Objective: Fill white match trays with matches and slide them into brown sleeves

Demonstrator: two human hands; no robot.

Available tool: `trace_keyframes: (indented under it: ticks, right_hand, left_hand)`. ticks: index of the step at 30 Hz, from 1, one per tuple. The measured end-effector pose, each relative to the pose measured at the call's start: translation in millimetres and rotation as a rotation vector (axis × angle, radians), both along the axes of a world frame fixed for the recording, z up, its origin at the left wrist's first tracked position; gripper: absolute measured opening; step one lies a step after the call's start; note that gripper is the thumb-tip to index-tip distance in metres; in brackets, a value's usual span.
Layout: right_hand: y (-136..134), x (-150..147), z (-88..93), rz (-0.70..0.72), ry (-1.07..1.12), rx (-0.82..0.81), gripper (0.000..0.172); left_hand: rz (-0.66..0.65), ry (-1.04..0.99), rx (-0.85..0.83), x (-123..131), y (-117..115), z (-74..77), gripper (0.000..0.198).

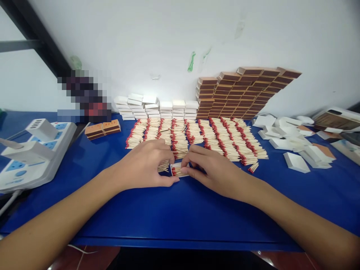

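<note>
A small white matchbox tray (172, 171) lies on the blue table before me, with red-headed matches (176, 172) inside it. My left hand (147, 163) curves round the tray's left end, thumb on the near side and fingers on the far side. Over the tray's right part, my right hand (215, 170) has thumb and fingertips closed on the matches, partly hiding them. Just behind both hands, rows of loose matches (208, 137) spread across the table, heads mostly lined up in bands.
White trays (165, 106) are stacked along the wall, beside a tall stack of brown matchboxes (233, 93). More white trays (298, 161) lie scattered at right, near a phone (337, 119). At left are banded matchboxes (102, 129) and a power strip (63, 137) with plugs.
</note>
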State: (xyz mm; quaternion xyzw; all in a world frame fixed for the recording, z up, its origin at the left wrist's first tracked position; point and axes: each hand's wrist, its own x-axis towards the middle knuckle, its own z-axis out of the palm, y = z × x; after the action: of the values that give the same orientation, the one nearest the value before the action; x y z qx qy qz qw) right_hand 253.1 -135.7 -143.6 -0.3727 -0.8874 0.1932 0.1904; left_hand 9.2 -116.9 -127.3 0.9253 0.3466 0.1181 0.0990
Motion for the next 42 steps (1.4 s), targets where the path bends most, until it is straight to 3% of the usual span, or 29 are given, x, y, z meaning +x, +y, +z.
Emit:
trace_keyframes:
  ticks: [4, 11, 23, 30, 35, 42]
  right_hand:
    - [11, 3, -8.2, -0.037, 0.086, 0.097, 0.013]
    - [21, 4, -18.6, -0.081, -0.024, 0.125, 0.013]
    - [18, 8, -7.9, -0.11, -0.131, 0.114, 0.011]
    - [-1, -2, 1.9, -0.015, -0.171, 0.15, 0.013]
    - [3, -1, -3.0, 0.022, -0.014, 0.052, 0.013]
    - [20, 5, -14.1, -0.067, -0.012, 0.13, 0.018]
  left_hand:
    - [-0.03, -0.013, 0.0, 0, -1, -1.9, 0.031]
    - [-0.038, -0.009, -0.001, 0, -1, 1.2, 0.03]
    - [-0.027, 0.001, 0.013, -1, -2, 0.7, 0.031]
    - [-0.018, -0.007, 0.027, 1, 0, -3.2, 0.031]
    - [-0.009, -0.008, 0.016, 0, -1, -2.3, 0.03]
    - [-0.008, 0.0, -0.007, 0, -2, -0.5, 0.031]
